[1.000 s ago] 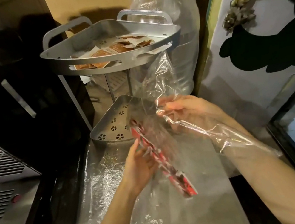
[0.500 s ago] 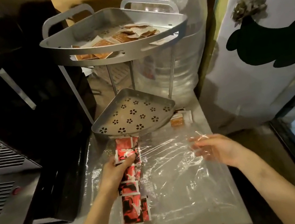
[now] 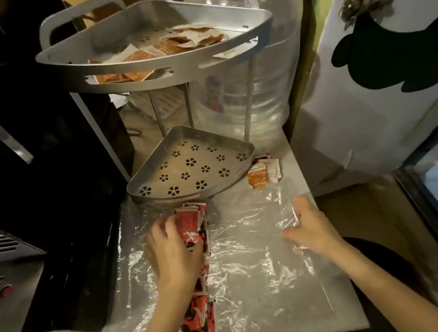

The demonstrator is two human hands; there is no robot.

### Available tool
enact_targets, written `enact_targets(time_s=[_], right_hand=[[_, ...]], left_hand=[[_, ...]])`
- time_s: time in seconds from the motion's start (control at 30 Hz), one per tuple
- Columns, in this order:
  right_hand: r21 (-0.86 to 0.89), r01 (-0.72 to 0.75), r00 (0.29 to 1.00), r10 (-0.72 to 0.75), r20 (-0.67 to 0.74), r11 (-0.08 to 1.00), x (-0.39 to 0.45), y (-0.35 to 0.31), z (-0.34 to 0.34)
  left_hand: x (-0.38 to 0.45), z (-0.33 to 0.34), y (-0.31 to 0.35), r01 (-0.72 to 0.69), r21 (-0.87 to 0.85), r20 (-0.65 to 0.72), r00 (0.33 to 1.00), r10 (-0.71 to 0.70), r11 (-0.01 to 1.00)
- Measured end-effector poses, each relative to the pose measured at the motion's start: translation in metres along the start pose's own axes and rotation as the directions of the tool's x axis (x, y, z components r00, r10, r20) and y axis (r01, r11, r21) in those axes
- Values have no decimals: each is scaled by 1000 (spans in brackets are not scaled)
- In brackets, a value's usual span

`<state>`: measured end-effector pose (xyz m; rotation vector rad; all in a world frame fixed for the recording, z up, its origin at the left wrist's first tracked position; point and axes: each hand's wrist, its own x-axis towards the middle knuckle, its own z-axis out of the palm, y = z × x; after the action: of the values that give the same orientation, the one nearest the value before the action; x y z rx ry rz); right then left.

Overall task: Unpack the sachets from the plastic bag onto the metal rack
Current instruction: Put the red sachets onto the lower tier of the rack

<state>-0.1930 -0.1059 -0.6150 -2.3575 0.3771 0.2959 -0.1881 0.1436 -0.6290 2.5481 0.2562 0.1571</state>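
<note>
A strip of red-and-black sachets point(image 3: 190, 226) lies on the clear plastic bag point(image 3: 250, 251), which is spread flat on the counter. My left hand point(image 3: 173, 254) presses down on the strip, fingers curled over its upper end. My right hand point(image 3: 309, 226) pinches the bag's right edge. The two-tier metal rack point(image 3: 160, 70) stands behind. Its lower tray point(image 3: 191, 167) has a flower-punched floor and holds nothing. Its upper tray holds several orange and white sachets point(image 3: 162, 50).
Two small orange-and-white sachets point(image 3: 263, 172) lie on the counter right of the lower tray. A large clear water bottle point(image 3: 260, 94) stands behind the rack. A black appliance point(image 3: 20, 159) sits at left, and a white door point(image 3: 377, 108) at right.
The bag, held up in the air a second ago, now lies flat on the counter. My left hand has slid up the sachet strip toward the rack; my right hand moved down and right.
</note>
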Motion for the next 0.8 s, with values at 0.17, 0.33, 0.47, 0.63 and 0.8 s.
enact_targets(time_s=[0.17,0.33,0.47,0.63,0.8], right_hand=[[-296,198,967,-235,-96,935,8,-18,1],[-355,412,885,-461,-63,839,27,-39,14],[-450,446,862,-507,-17,773,46,-45,25],[-492,402,860,-502,-86,773,54,-44,31],[-516,351,861,-486,-149,781,55,-43,37]], left_hand=[[0,13,28,-346,126,-42,934,354,930],[6,41,50,-485,95,249,857,451,869],[11,59,54,-473,126,365,839,403,872],[10,70,47,-456,147,372,847,378,878],[10,72,45,-464,154,370,845,385,872]])
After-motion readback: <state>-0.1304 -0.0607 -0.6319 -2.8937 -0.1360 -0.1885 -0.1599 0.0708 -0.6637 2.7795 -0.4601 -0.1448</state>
